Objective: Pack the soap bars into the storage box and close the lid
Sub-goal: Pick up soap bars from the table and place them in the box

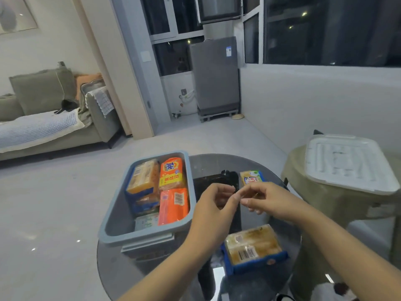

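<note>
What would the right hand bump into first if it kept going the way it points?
Most likely the left hand. The right hand points leftward at it, fingertips nearly touching. Beyond that sits the box, though depth is hard to judge.

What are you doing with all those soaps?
A person is packing wrapped soap bars into a grey plastic storage box on a round glass table. Several are already inside. Two packs, a yellow-and-blue one and a smaller one, remain outside. Both hands, left and right, are empty. The white lid rests on a stool.
</note>
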`<action>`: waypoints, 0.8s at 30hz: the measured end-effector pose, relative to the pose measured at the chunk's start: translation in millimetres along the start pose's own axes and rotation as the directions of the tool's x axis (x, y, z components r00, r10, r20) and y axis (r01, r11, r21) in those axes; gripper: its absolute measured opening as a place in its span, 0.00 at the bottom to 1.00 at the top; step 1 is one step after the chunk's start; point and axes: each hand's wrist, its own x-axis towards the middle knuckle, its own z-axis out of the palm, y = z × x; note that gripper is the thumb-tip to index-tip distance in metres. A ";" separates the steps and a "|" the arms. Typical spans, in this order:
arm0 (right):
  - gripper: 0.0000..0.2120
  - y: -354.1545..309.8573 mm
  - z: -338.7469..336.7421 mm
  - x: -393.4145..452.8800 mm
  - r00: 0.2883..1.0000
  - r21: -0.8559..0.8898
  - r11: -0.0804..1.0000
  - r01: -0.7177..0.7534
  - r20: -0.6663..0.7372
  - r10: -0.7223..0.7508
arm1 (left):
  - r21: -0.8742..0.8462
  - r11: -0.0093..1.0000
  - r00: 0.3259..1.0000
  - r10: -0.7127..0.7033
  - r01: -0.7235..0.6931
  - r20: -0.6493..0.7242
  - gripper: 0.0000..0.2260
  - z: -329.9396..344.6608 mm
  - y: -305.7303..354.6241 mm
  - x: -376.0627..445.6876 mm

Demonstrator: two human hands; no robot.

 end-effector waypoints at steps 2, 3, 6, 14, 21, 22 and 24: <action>0.07 10.8 -6.2 -4.8 0.997 -0.091 0.995 -0.042 0.055 0.047 | 0.075 0.997 0.998 -0.040 0.036 0.050 0.04 11.2 -11.8 -1.7; 0.08 16.2 -8.0 -6.9 0.993 -0.162 0.985 -0.058 0.089 0.074 | 0.127 0.989 0.993 -0.079 0.069 0.083 0.04 16.6 -19.9 -2.6; 0.15 27.5 -7.4 -11.8 0.964 -0.339 0.938 -0.075 0.215 0.155 | 0.288 0.942 0.955 -0.231 0.172 0.187 0.15 28.3 -47.3 -6.0; 0.30 42.7 0.1 -17.3 0.919 -0.571 0.819 -0.056 0.290 0.265 | 0.516 0.811 0.877 -0.432 0.277 0.209 0.26 34.5 -89.8 -7.5; 0.22 49.0 2.3 -15.4 0.905 -0.483 0.867 -0.126 0.301 0.299 | 0.313 0.894 0.883 -0.402 0.321 0.242 0.17 36.1 -93.9 -9.3; 0.22 49.6 2.5 -15.8 0.906 -0.475 0.872 -0.119 0.307 0.291 | 0.261 0.906 0.885 -0.396 0.333 0.245 0.17 36.7 -93.9 -9.7; 0.22 50.1 2.1 -16.7 0.908 -0.452 0.884 -0.116 0.311 0.279 | 0.179 0.921 0.889 -0.384 0.347 0.249 0.17 37.7 -93.2 -10.1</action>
